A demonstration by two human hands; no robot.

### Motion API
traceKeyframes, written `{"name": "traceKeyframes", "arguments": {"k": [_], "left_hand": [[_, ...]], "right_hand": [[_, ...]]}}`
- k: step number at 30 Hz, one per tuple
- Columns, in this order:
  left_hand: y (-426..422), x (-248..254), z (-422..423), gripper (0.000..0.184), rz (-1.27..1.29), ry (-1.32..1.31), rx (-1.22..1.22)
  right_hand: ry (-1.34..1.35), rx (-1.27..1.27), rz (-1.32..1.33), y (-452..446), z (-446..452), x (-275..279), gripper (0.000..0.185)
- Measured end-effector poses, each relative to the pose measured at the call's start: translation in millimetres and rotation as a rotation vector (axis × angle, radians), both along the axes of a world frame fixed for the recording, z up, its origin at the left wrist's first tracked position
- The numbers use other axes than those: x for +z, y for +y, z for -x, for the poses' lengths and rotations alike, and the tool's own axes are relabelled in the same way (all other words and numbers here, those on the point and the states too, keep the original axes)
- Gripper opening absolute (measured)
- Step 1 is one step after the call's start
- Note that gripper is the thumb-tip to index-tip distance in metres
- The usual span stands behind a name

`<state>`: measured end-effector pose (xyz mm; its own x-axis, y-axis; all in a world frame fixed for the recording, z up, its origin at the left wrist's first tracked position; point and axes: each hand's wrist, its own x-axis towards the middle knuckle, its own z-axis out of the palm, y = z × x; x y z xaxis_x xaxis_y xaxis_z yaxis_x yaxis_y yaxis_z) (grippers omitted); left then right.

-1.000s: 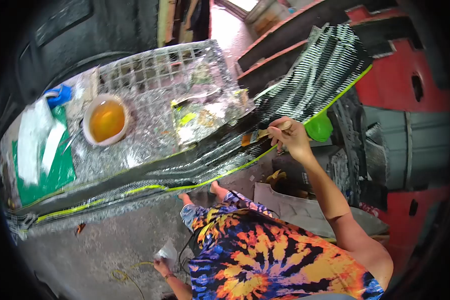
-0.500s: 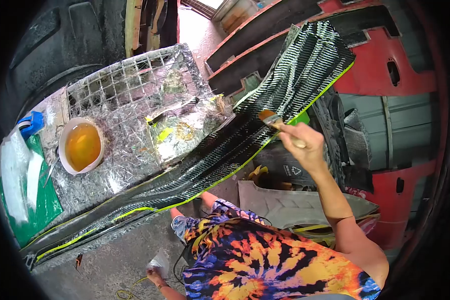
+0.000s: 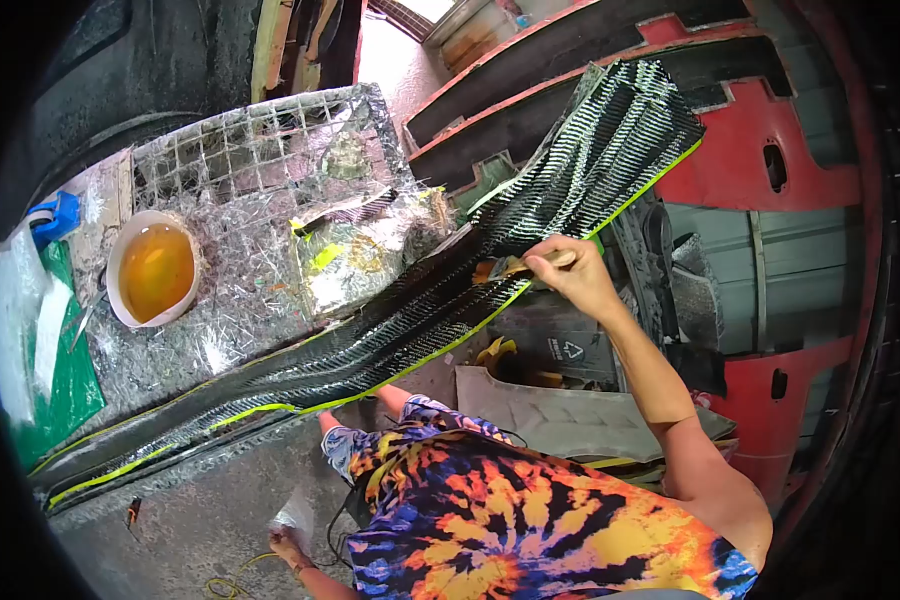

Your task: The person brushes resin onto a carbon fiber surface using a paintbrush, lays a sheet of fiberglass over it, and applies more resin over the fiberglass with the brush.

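Observation:
My right hand (image 3: 575, 275) is closed round the wooden handle of a brush (image 3: 510, 268), whose bristles touch the dark woven fabric. That woven fabric (image 3: 410, 315) lies in a long, curved piece with a yellow-green edge, running from lower left to upper right. Low in the view, my left hand (image 3: 288, 548) is closed on a clear plastic piece (image 3: 295, 514), away from the fabric. On the worktable (image 3: 240, 300) stands a white tub (image 3: 116, 282) holding amber liquid.
A blue tape dispenser (image 3: 58, 216) and a green sheet (image 3: 70, 405) lie at the table's left. A wire grid (image 3: 240, 135) is at its back. Red panels (image 3: 750, 150) stand at right, with a grey curved panel (image 3: 540, 410) below the fabric.
The brush has moved left and down along the fabric, with my right hand turned. The whole view has shifted, so the table and tub appear further left than at first.

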<state>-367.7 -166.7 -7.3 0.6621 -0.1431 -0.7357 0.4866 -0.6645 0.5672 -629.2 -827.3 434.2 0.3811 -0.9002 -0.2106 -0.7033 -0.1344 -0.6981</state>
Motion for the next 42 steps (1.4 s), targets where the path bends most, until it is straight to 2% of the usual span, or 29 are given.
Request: {"name": "traceKeyframes", "arguments": {"k": [2, 7, 9, 11, 15, 17, 18, 19, 21, 22, 26, 32, 35, 42], "left_hand": [[0.3, 3.5, 2.6, 0.012, -0.061, -0.049, -0.076], [3.4, 1.5, 18.7, 0.012, -0.024, -0.028, 0.02], [8.3, -6.6, 29.3, 0.012, 0.033, -0.015, 0.051], [8.9, -13.2, 39.9, 0.011, -0.037, -0.054, 0.121], [10.7, -16.1, 47.4, 0.013, -0.047, -0.02, 0.094], [8.6, -18.6, 48.1, 0.015, -0.079, 0.024, 0.016], [6.4, -19.3, 47.4, 0.015, -0.073, 0.02, 0.013], [2.8, -18.2, 47.3, 0.015, -0.069, 0.04, 0.031], [-2.9, -16.4, 39.9, 0.015, -0.064, 0.063, 0.043], [-4.1, -16.1, 37.4, 0.015, -0.062, 0.032, 0.006], [-6.0, -16.1, 30.5, 0.015, -0.009, 0.044, 0.025], [3.4, -13.3, 27.7, 0.017, 0.087, 0.031, 0.072], [7.3, -8.2, 28.6, 0.021, 0.022, 0.041, 0.059], [21.3, -3.2, 27.8, 0.021, 0.05, 0.054, 0.089]], "right_hand": [[-0.008, -0.029, -0.077, -4.5, 1.1, 10.8, 0.01], [0.047, -0.041, -0.127, -24.3, 11.8, 21.2, 0.011], [0.102, 0.016, -0.031, -31.4, 12.5, 26.5, 0.011], [0.071, 0.042, 0.021, -38.4, 16.7, 29.5, 0.011], [0.217, 0.121, 0.223, -31.9, 8.6, 46.5, 0.012], [0.323, 0.195, 0.471, -18.8, 0.7, 52.7, 0.011], [0.295, 0.269, 0.626, -10.3, 4.5, 43.8, 0.013], [0.294, 0.265, 0.627, -3.5, 4.6, 38.0, 0.013], [0.517, 0.419, 0.741, 14.1, 1.1, 26.6, 0.016], [0.546, 0.451, 0.771, 21.9, -2.6, 21.0, 0.021], [0.566, 0.485, 0.767, 37.2, -12.5, -0.6, 0.031], [0.569, 0.504, 0.782, 47.4, -26.6, -18.3, 0.031], [0.564, 0.528, 0.782, 51.4, -33.8, -25.4, 0.033], [0.553, 0.574, 0.737, 57.3, -56.8, -38.8, 0.033]]}}
